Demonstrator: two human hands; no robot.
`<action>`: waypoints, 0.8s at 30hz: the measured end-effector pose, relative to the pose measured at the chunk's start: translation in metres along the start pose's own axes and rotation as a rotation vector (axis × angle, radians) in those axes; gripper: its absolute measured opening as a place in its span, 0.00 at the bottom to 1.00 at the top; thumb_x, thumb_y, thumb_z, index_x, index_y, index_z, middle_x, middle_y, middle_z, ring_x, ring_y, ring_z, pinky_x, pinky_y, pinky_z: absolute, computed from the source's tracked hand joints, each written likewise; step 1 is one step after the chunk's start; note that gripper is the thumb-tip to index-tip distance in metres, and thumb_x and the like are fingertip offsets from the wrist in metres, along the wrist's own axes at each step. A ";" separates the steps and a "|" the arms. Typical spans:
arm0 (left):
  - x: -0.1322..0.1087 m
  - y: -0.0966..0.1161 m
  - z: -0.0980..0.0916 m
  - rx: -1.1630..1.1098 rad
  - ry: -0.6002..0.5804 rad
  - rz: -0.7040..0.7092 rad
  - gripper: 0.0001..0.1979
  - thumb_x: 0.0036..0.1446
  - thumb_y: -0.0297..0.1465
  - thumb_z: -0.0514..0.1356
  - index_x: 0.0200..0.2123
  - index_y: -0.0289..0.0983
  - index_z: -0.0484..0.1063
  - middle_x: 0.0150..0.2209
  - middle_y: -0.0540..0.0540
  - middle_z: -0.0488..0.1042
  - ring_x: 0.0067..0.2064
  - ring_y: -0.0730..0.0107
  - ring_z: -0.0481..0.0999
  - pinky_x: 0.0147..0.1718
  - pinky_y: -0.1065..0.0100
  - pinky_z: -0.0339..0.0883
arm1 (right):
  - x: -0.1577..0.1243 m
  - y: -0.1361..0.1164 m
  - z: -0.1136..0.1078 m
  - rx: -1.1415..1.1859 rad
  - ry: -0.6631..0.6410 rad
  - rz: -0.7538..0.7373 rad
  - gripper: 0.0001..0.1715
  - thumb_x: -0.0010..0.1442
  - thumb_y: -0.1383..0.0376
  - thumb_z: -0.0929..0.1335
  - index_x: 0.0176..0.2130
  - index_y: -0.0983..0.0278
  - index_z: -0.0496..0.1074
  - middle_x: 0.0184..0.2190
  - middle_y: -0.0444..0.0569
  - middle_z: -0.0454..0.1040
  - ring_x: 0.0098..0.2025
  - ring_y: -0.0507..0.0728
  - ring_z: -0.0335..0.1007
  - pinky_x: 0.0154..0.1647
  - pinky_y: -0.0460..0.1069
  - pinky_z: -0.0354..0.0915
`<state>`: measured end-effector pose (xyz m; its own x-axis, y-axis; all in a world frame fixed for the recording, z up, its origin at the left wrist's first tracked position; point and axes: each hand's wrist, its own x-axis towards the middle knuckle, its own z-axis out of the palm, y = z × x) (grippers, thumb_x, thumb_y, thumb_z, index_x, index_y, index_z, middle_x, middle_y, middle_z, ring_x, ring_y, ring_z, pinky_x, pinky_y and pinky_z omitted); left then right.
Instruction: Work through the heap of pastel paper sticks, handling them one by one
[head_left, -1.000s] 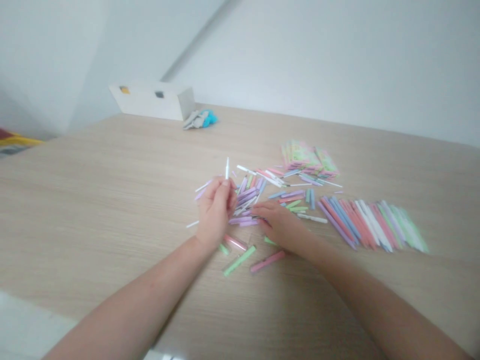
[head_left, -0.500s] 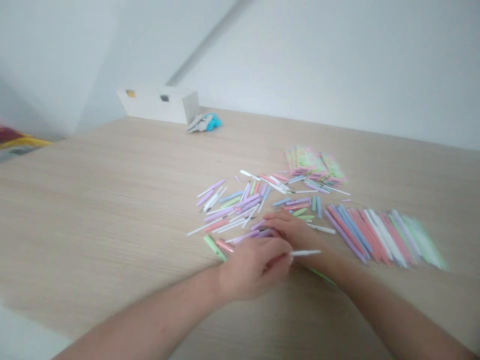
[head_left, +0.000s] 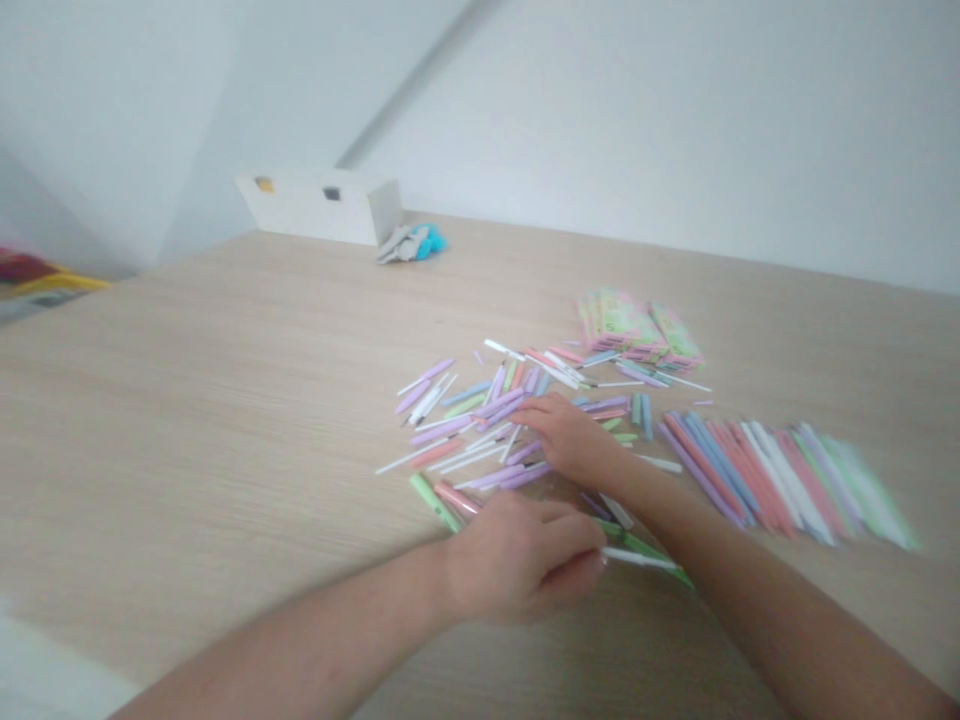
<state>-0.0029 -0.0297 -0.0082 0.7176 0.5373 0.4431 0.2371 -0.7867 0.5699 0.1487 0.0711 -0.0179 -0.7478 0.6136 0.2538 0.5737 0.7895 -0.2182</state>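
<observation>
My left hand [head_left: 525, 560] is closed around a thin white stick [head_left: 641, 558], which points to the right from its fingertips. Farther forward, my right hand [head_left: 566, 435] reaches into the scattered pile, its fingertips at a purple pen part [head_left: 499, 405]. Whether those fingers grip anything is too blurred to tell. Around the hands lie loose purple, white, green, red and blue pen parts. A green piece [head_left: 433, 500] and a red piece [head_left: 456, 498] lie beside my left hand. More green pieces show below my right forearm.
A row of coloured pens [head_left: 780, 480] lies at the right. Stacked pink and green packets [head_left: 622, 325] are behind the pile. At the back stand a white box [head_left: 315, 210] and a crumpled grey and blue item [head_left: 412, 243] on the wooden table [head_left: 187, 400].
My right hand has moved forward and left, away from my left hand, over the pile. My left hand has shifted slightly down and right with the white stick, uncovering pieces between the hands.
</observation>
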 end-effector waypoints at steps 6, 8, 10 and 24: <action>0.000 0.001 0.000 0.011 -0.026 0.014 0.10 0.63 0.32 0.48 0.34 0.36 0.66 0.28 0.49 0.70 0.28 0.75 0.67 0.26 0.73 0.56 | -0.015 0.002 -0.007 -0.009 -0.002 0.082 0.27 0.51 0.81 0.59 0.47 0.70 0.74 0.46 0.56 0.74 0.50 0.60 0.65 0.54 0.56 0.61; 0.000 0.001 0.000 0.020 -0.039 0.012 0.10 0.63 0.32 0.48 0.34 0.36 0.66 0.28 0.49 0.70 0.28 0.75 0.67 0.26 0.72 0.57 | -0.018 0.005 -0.011 -0.008 0.028 0.115 0.25 0.52 0.80 0.59 0.45 0.69 0.74 0.44 0.55 0.75 0.49 0.60 0.66 0.53 0.55 0.62; 0.000 0.001 0.000 0.028 -0.046 0.009 0.10 0.63 0.32 0.48 0.34 0.36 0.66 0.28 0.48 0.70 0.28 0.74 0.67 0.26 0.72 0.57 | -0.018 0.009 -0.015 -0.009 0.076 0.145 0.23 0.53 0.79 0.59 0.43 0.69 0.75 0.42 0.55 0.76 0.47 0.59 0.68 0.53 0.55 0.63; -0.001 0.000 -0.001 0.024 -0.045 0.011 0.10 0.63 0.32 0.48 0.36 0.36 0.66 0.29 0.48 0.71 0.29 0.74 0.69 0.27 0.72 0.58 | 0.018 0.022 0.007 0.017 0.043 -0.075 0.26 0.55 0.79 0.60 0.51 0.69 0.70 0.50 0.58 0.73 0.53 0.60 0.65 0.56 0.58 0.60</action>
<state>-0.0040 -0.0304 -0.0079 0.7490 0.5147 0.4173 0.2443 -0.7999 0.5482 0.1453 0.0990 -0.0249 -0.7733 0.5533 0.3097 0.5105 0.8330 -0.2134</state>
